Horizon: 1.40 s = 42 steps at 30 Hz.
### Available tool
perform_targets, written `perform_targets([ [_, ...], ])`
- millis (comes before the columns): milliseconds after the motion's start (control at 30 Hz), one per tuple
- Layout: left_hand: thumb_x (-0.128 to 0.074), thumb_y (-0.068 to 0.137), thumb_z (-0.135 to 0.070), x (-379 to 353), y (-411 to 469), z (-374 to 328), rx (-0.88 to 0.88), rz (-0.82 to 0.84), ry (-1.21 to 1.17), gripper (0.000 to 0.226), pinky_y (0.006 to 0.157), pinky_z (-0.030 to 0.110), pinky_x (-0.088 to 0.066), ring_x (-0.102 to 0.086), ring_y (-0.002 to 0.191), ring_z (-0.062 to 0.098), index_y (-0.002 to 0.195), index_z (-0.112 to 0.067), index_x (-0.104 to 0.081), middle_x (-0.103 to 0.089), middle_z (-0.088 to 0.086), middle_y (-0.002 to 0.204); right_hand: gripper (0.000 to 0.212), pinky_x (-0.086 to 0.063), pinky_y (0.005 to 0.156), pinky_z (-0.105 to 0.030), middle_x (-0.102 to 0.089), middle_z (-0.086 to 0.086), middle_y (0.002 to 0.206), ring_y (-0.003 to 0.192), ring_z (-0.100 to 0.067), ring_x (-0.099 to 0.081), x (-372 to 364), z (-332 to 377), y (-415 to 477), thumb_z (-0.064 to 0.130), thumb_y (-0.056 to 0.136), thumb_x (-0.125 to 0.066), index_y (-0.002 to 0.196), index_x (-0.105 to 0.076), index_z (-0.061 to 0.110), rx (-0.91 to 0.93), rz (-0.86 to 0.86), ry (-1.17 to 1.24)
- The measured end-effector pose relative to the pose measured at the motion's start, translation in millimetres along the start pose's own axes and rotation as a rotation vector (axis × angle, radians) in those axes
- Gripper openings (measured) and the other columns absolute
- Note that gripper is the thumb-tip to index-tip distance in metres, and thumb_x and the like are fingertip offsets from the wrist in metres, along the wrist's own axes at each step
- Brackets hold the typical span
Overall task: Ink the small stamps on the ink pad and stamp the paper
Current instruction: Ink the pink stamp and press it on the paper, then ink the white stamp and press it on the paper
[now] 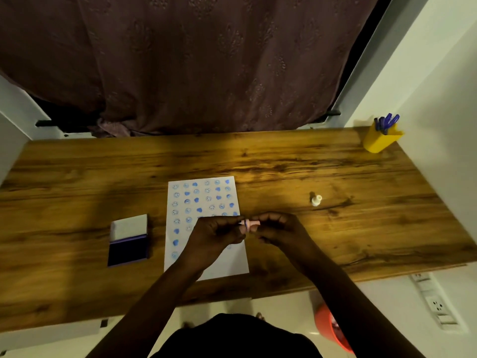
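Note:
A white paper (pixel 232 262) lies on the wooden desk, covered with several rows of blue smiley and heart prints. Over its right edge my left hand (pixel 219 235) and my right hand (pixel 280 228) meet, both pinching a small pink stamp (pixel 251 223) held sideways between their fingertips. An open ink pad (pixel 128 250) with a dark blue surface and a raised white lid sits left of the paper. A second small white stamp (pixel 316 200) stands alone on the desk to the right.
A yellow pen holder (pixel 379 140) with blue pens stands at the desk's (pixel 77 177) far right corner. A dark curtain hangs behind the desk. An orange bin (pixel 331 329) and a wall socket strip (pixel 436 306) lie below the near right edge.

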<state>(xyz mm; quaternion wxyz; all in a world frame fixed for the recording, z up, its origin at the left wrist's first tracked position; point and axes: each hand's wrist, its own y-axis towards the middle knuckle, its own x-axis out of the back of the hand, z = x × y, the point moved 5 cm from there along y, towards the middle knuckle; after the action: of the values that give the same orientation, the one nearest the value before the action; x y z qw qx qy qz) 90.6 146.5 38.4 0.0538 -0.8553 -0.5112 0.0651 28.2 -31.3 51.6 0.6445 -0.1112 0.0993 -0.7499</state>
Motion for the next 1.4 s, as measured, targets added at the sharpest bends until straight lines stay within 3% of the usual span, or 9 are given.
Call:
perform_targets([
  [133,-0.079,0.088,-0.009,-6,1,0,0.002,-0.005,0.017,0.032,0.083,0.033,-0.065,-0.076,0.106,0.023,0.118,-0.020,-0.077,-0.080,-0.001,0.113,0.025,-0.058,0.082,-0.032,-0.078,-0.008,0.106,0.097,-0.023,-0.072,6,2,-2,0.019,0.088,-0.077,0.113,-0.077,0.014,0.008,0.039,0.011],
  [300,-0.083,0.085,-0.014,-18,3,-7,-0.027,0.009,0.078,0.040,0.092,0.035,-0.062,-0.075,0.106,0.010,0.102,-0.050,-0.080,-0.081,-0.013,0.108,0.032,-0.055,0.077,-0.025,-0.079,-0.003,0.098,0.087,-0.011,-0.071,14,-1,-4,0.044,0.086,-0.077,0.109,-0.079,0.022,-0.026,0.114,-0.001],
  [433,-0.084,0.083,-0.010,-31,8,-3,-0.019,-0.001,0.094,0.031,0.097,0.040,-0.061,-0.076,0.104,0.010,0.108,-0.029,-0.083,-0.083,-0.007,0.105,0.042,-0.054,0.074,-0.030,-0.077,-0.006,0.089,0.080,-0.016,-0.068,29,-7,-2,0.057,0.083,-0.076,0.102,-0.079,0.019,-0.034,0.101,-0.055],
  [567,-0.082,0.082,0.000,-48,13,-1,-0.035,0.023,0.043,0.035,0.099,0.037,-0.060,-0.076,0.110,0.016,0.116,-0.011,-0.079,-0.081,0.002,0.113,0.037,-0.055,0.074,-0.028,-0.079,-0.006,0.093,0.082,-0.014,-0.072,52,-6,1,0.053,0.083,-0.078,0.099,-0.079,0.019,-0.039,0.093,-0.091],
  [667,-0.081,0.081,0.005,-63,19,1,0.004,0.007,0.043,0.042,0.099,0.039,-0.059,-0.075,0.111,0.019,0.117,-0.016,-0.076,-0.080,0.006,0.116,0.025,-0.056,0.070,-0.022,-0.080,-0.001,0.089,0.081,-0.008,-0.072,76,0,9,0.037,0.082,-0.082,0.097,-0.081,0.017,-0.006,0.059,-0.163],
  [767,-0.082,0.081,0.003,-72,26,6,0.063,-0.026,0.069,0.041,0.099,0.038,-0.060,-0.076,0.106,0.015,0.112,-0.022,-0.075,-0.081,0.003,0.111,0.017,-0.058,0.076,-0.030,-0.079,0.001,0.091,0.086,-0.013,-0.074,105,5,16,0.027,0.083,-0.083,0.094,-0.080,0.015,0.130,-0.032,-0.602],
  [833,-0.082,0.082,-0.002,-74,28,10,0.076,-0.039,0.104,0.035,0.097,0.033,-0.061,-0.077,0.101,0.007,0.107,-0.026,-0.077,-0.082,-0.004,0.104,0.013,-0.055,0.070,-0.033,-0.076,0.000,0.083,0.076,-0.015,-0.071,115,2,19,0.026,0.086,-0.079,0.086,-0.078,0.013,0.234,-0.061,-0.900],
  [1000,-0.081,0.085,-0.008,-75,28,19,0.080,-0.073,0.143,0.027,0.095,0.030,-0.060,-0.076,0.099,0.003,0.099,-0.031,-0.080,-0.082,-0.013,0.101,0.019,-0.055,0.074,-0.040,-0.076,-0.003,0.089,0.083,-0.023,-0.072,122,-20,32,0.030,0.091,-0.064,0.085,-0.074,0.015,0.208,0.034,-1.233],
  [1400,-0.081,0.087,-0.016,-86,29,24,0.135,-0.137,0.128,0.019,0.103,0.042,-0.058,-0.076,0.103,0.007,0.104,-0.024,-0.081,-0.082,-0.007,0.104,0.023,-0.051,0.067,-0.036,-0.074,-0.009,0.089,0.084,-0.028,-0.072,125,-45,45,0.031,0.084,-0.069,0.089,-0.068,0.008,0.140,0.103,-1.251],
])
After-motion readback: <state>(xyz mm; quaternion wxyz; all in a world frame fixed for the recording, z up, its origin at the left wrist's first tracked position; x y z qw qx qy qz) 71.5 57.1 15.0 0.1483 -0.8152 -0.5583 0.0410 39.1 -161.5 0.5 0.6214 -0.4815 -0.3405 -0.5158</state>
